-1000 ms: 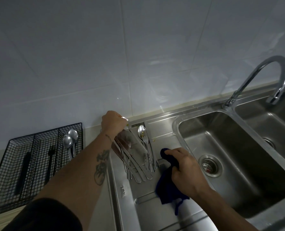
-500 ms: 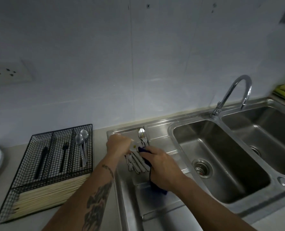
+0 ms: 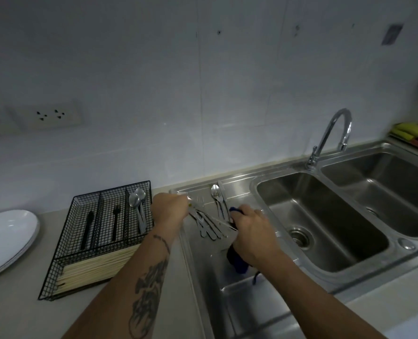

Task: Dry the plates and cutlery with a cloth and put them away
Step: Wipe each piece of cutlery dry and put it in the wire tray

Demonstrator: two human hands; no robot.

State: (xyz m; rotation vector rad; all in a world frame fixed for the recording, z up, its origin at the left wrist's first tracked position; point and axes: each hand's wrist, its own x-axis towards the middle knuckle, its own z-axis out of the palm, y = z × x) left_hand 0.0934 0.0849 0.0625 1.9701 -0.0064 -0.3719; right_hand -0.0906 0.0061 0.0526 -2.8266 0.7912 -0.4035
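- The step in hand looks like the drying of the cutlery: one piece is held over the drainboard (image 3: 239,311) of the steel sink and the cloth meets it.
- The left hand (image 3: 170,211) is closed round one end of a piece of cutlery (image 3: 203,214); I cannot tell if it is a fork or a spoon, because the hand hides the head.
- The right hand (image 3: 252,231) grips a dark blue cloth (image 3: 237,261), which hangs down below the palm. Its fingers are curled round the cloth at the far end of the held piece, so it seems to wipe the handle.
- More wet cutlery (image 3: 210,232) lies in a loose fan on the drainboard just under the held piece, and a spoon with a knife (image 3: 218,199) lies beside it nearer the wall.
- The black wire cutlery tray (image 3: 68,265) stands on the counter left of the sink. Two spoons (image 3: 137,204) lie in its right compartment, a dark fork (image 3: 115,223) in the middle one, another dark utensil (image 3: 88,226) in the left one, and pale chopsticks (image 3: 97,265) in the front section.
- A stack of white plates (image 3: 4,238) sits at the far left, well apart from the hands.
- Next, I judge, the cloth must pass along the whole piece, then the left hand carries it to the matching compartment.
- Many pieces are not yet dried, so the task seems far from its end.
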